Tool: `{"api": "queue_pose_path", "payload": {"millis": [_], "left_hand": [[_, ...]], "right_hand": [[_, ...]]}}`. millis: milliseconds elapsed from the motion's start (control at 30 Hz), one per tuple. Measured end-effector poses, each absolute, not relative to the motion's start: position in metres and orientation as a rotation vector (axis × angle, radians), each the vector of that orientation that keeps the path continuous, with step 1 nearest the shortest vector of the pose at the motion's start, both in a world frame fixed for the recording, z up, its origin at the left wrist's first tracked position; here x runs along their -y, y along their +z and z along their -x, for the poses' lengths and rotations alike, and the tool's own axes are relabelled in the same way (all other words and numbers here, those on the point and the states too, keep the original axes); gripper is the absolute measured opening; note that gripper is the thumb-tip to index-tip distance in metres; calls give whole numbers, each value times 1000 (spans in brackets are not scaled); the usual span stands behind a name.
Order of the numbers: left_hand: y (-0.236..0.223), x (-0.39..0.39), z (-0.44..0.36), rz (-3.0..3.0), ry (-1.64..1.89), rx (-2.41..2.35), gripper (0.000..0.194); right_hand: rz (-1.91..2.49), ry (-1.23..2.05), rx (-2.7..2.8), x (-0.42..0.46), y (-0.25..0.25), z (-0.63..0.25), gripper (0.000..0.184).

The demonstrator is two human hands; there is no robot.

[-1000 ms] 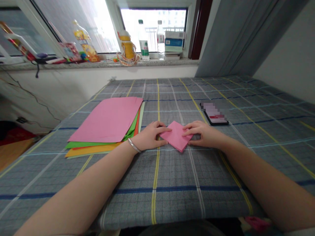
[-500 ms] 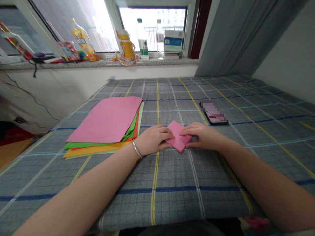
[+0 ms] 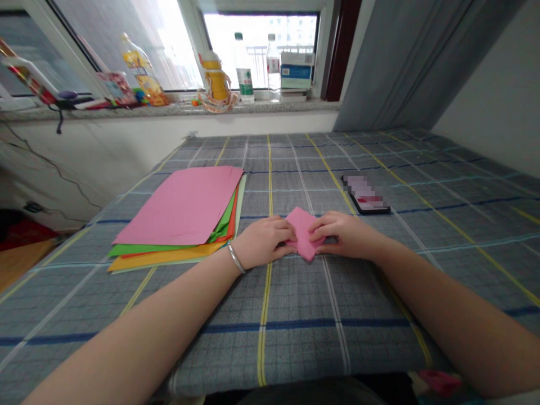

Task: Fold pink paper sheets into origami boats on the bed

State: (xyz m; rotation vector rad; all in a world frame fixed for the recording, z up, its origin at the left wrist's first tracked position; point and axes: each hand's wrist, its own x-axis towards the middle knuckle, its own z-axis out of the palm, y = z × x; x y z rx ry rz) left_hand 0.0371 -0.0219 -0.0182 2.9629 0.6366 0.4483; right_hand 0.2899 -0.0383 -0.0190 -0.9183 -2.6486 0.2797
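A small folded piece of pink paper (image 3: pixel 304 236) lies on the plaid cloth, one corner pointing toward me. My left hand (image 3: pixel 266 241), with a silver bangle at the wrist, grips its left corner between fingers and thumb. On the opposite side my right hand (image 3: pixel 341 235) pinches the right corner, thumb low and fingers on top. Both hands rest on the cloth. Left of them is a stack of coloured paper (image 3: pixel 181 205), pink on top with green, orange and yellow sheets showing below.
A phone (image 3: pixel 366 196) with a blurred screen lies beyond my right hand. Plaid cloth (image 3: pixel 304 349) covers the surface. On the windowsill stand a yellow drinking bottle (image 3: pixel 217 81), clear plastic bottles (image 3: pixel 244 76), a juice bottle (image 3: pixel 143 70) and boxes (image 3: pixel 296 73).
Both hands keep hold of the pink paper. The fingers have shifted only very slightly at its corners; the rest looks the same.
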Motion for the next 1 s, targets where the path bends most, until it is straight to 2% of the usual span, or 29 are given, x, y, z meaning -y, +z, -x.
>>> {"api": "queue_pose_path", "payload": {"millis": [367, 633, 867, 1000], "left_hand": [[-14, 32, -40, -3281, 431, -641, 30], [-18, 28, -41, -3218, 350, -966, 28], [-18, 26, -42, -3139, 312, -1020, 29], [-20, 23, -41, -3058, 348, -1057, 28]], "right_hand": [[984, 127, 2629, 43, -17, -287, 20], [1129, 32, 2569, 48, -14, -279, 15], [1341, 6, 2623, 46, -13, -284, 18], [1482, 63, 2529, 44, -11, -289, 13]]}}
